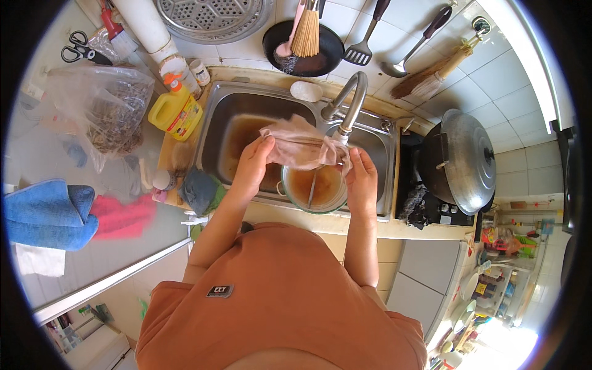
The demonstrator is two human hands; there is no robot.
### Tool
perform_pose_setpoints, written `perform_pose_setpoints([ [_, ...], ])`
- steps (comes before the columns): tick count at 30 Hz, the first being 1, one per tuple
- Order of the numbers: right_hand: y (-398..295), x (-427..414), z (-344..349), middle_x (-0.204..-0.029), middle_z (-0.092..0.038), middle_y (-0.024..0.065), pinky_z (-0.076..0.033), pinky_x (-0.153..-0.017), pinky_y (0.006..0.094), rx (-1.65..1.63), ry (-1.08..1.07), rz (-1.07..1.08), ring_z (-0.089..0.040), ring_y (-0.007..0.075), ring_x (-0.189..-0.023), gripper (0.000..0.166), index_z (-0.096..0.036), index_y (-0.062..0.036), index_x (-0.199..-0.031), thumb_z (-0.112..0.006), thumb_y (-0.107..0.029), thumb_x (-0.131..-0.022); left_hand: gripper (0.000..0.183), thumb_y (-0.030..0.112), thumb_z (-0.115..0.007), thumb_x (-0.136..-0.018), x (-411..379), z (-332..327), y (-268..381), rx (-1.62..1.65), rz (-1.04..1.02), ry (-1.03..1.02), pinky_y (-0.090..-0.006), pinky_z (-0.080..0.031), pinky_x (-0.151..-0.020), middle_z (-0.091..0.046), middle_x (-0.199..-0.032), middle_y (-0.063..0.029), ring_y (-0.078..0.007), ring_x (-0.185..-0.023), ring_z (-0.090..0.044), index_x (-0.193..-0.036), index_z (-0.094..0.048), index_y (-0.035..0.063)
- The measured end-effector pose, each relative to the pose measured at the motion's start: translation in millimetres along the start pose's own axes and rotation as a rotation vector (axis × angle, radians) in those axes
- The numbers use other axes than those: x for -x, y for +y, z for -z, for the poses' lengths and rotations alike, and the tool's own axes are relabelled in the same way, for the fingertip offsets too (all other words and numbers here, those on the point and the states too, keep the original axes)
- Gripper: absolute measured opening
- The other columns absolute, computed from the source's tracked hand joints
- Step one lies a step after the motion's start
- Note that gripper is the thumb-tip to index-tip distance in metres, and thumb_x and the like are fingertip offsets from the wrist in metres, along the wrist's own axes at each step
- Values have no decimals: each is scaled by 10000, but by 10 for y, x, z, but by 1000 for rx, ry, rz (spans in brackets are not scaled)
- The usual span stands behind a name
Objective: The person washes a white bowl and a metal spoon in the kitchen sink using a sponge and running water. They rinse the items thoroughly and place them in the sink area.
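A wet pinkish cloth (300, 143) is stretched between my two hands above the sink. My left hand (253, 164) pinches its left end, and my right hand (361, 178) grips its right end near the faucet (358, 92). Below the cloth stands a round enamel basin (319, 206) with a greenish rim, holding brown water (323, 185). A thin stream of water falls into it. The basin sits over the divider of a steel double sink (259, 99), and brownish water also lies in the left bowl. The cloth hides part of the basin and of the faucet's outlet.
Yellow detergent bottle (178, 113) and a grey-blue rag (199, 187) lie left of the sink. A white soap dish (306, 91) sits behind it. On the right, a large lidded wok (467, 162) stands on a black stove (444, 219). A skillet (323, 64) and utensils hang on the tiled wall.
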State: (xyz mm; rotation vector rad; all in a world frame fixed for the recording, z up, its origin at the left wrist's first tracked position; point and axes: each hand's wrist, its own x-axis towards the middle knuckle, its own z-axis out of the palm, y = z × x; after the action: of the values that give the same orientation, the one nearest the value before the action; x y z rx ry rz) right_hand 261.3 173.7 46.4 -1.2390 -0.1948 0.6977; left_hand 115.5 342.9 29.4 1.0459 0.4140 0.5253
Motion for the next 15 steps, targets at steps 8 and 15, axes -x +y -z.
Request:
perform_pose_setpoints([
  [8, -95, 58, 11, -1050, -623, 76, -512, -810, 297, -276, -285, -100, -604, 146, -983, 350, -540, 5, -1193, -521, -277, -986, 287, 258, -530, -961, -74, -125, 81, 418, 19, -130, -340, -450, -917, -629, -1101, -73, -155, -1053, -577, -1124, -581, 27],
  [15, -75, -21, 200, -958, -635, 53, -492, -753, 257, 194, -104, -36, -602, 120, -907, 267, -574, -5, -1107, -524, -239, -987, 153, 179, -576, -952, -169, -163, 103, 206, -8, -107, -293, -468, -850, -641, -983, -37, -123, -939, -603, -1025, -602, 47],
])
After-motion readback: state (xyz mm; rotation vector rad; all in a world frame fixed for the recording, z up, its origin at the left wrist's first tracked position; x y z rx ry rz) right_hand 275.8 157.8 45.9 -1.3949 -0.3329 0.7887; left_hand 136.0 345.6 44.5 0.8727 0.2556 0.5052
